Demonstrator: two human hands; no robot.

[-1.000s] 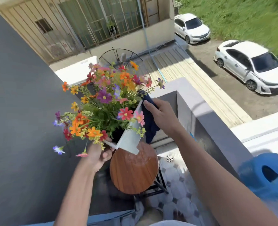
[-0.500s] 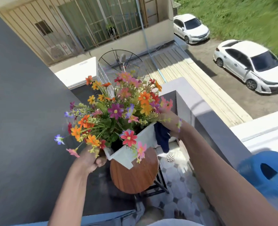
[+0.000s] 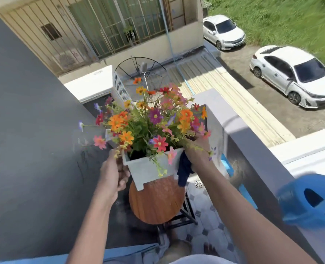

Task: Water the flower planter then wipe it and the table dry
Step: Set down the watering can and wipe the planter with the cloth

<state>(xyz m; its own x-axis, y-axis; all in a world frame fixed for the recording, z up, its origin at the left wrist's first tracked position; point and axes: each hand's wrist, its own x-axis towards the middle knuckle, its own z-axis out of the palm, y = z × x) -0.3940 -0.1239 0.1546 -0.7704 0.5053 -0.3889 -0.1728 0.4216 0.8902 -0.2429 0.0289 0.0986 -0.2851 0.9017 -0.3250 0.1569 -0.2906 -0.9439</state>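
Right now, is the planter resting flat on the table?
No, both hands hold the planter tilted in the air above the round wooden table.

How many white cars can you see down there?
2. One white car is parked at the top, beside the building. The other white car sits nearer, at the right, by the grass. More may be hidden beyond the picture's edge.

Bare table (image 3: 158, 204) below — planter (image 3: 150, 169) overhead
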